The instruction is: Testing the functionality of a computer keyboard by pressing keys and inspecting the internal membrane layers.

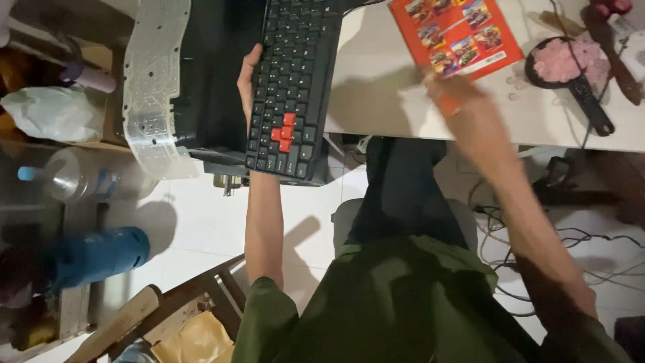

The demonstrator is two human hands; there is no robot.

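Head view: the left hand gripped the long edge of a black keyboard, fingers curled beneath it, thumb side showing. The keyboard, hard plastic with a small cluster of red keys, overhung the white table. The right hand was blurred near a glossy orange booklet; whether it was gripping anything could not be told. A clear, dimpled membrane sheet lay apart on the left, suggesting disassembly was partly done.
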